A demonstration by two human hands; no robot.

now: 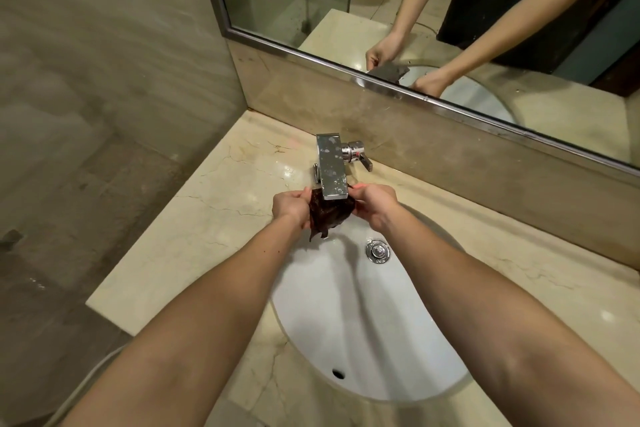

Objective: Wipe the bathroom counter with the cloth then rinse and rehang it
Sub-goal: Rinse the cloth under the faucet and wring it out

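A dark brown wet cloth (329, 215) hangs bunched under the spout of the chrome faucet (331, 166), over the far end of the white oval sink (346, 315). My left hand (291, 206) grips the cloth's left side. On the cloth's right side my right hand (375, 206) holds it too. The cloth's lower corners dangle above the basin. The faucet spout hides the top of the cloth. I cannot tell whether water is running.
The beige marble counter (214, 218) surrounds the sink, with its left edge dropping to the tiled floor. The faucet lever (363, 158) sticks out to the right. A drain plug (378, 251) sits in the basin. A mirror (450, 28) runs along the back wall.
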